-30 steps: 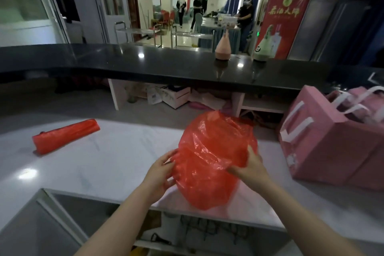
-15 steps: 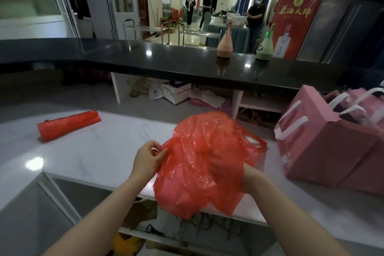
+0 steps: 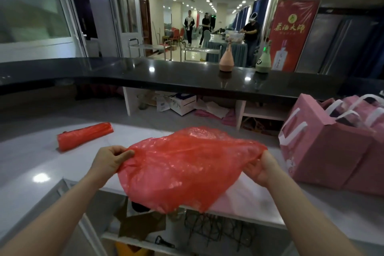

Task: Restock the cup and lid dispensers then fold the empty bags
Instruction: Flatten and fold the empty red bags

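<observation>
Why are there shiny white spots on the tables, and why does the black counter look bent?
Head view: the spots are ceiling lights mirrored in the glossy black counter and the white table; the wide-angle lens curves the counter's edge; the red bag looks see-through and slightly blurred.

Head view looks forward, down, close over counter (image 3: 41, 158).

- Two hands: left hand (image 3: 109, 160), right hand (image 3: 262, 169)
- One spread red plastic bag (image 3: 180, 168)
- One rolled red bag (image 3: 84, 136)
- Two bottle-shaped vessels: pink one (image 3: 226, 60), green one (image 3: 263, 62)
- One red banner (image 3: 291, 33)
- Several pink gift bags (image 3: 324, 149), number unclear
</observation>
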Motion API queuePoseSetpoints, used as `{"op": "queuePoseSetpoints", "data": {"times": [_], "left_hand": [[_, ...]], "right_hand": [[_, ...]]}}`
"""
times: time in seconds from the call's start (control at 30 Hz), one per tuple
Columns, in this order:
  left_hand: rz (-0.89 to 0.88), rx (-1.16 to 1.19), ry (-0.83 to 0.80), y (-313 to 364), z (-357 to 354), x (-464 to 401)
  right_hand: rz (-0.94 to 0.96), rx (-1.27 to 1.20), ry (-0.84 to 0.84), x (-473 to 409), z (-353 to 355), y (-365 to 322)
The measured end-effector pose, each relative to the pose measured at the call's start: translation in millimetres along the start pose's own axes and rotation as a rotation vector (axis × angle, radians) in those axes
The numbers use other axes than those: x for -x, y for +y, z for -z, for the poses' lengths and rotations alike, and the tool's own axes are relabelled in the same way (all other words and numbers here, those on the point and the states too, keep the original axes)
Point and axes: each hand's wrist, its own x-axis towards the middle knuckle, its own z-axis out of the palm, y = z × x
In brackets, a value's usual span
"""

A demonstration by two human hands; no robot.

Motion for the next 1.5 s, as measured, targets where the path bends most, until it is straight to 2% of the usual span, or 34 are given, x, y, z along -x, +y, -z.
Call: {"op": "queuePoseSetpoints", "data": {"times": [0.07,0.17,0.23,0.27,0.3,0.37,0.43,0.53,0.63,0.73,0.83,0.97,1.07,1.2,1.33,1.4,1.5], "left_hand": [[-0.085,-0.132,0.084,-5.9,14.7,1.2],[-0.247,-0.601,0.131,-18.0,37.2,9.0],[-0.203,-0.760,0.167,-28.5,52.1,15.0],[-0.101,-0.746,0.177,-32.4,58.5,18.4],[0.068,-0.589,0.166,-33.7,64.0,21.3],[0.397,-0.060,0.106,-33.8,69.6,25.0],[0.522,0.290,0.102,-33.5,74.6,28.4],[0.521,0.478,0.244,-31.9,87.2,29.2],[0.460,0.522,0.386,-33.1,95.6,26.0],[0.409,0.644,0.443,-27.4,92.6,21.7],[0.298,0.796,0.426,-8.3,91.1,8.5],[0.134,0.734,0.448,10.9,99.8,-6.8],[0.039,0.647,0.471,2.6,102.6,-1.2],[0.015,0.441,0.382,-30.2,96.6,22.2],[0.142,0.323,0.340,-68.5,88.5,41.9],[0.183,0.282,0.223,-80.0,80.0,51.1],[0.208,0.201,-0.011,-85.4,69.3,61.4]], "right_hand": [[0.064,-0.077,0.040,2.7,-5.0,-1.7],[0.163,-0.133,0.090,10.9,-12.1,-4.4],[0.248,-0.088,0.101,18.0,-18.8,-4.6],[0.284,-0.064,0.105,21.7,-22.7,-3.8],[0.308,-0.044,0.102,24.7,-26.5,-2.2],[0.319,0.016,0.082,30.1,-33.2,2.2],[0.317,0.110,0.063,35.2,-38.1,9.9],[0.477,0.273,0.196,39.8,-39.5,17.8],[0.646,0.399,0.236,37.8,-36.2,20.1],[0.637,0.482,0.219,35.9,-41.9,20.1],[0.569,0.401,0.170,35.7,-58.4,6.6],[0.530,0.134,-0.015,49.2,-68.6,-19.7],[0.541,0.133,-0.116,55.6,-56.3,-20.0],[0.571,0.092,-0.042,46.3,-19.1,-0.5],[0.371,-0.076,0.062,34.3,23.8,23.9],[0.279,-0.072,0.154,28.7,39.8,37.6],[0.176,0.111,0.207,29.7,50.4,58.3]]}}
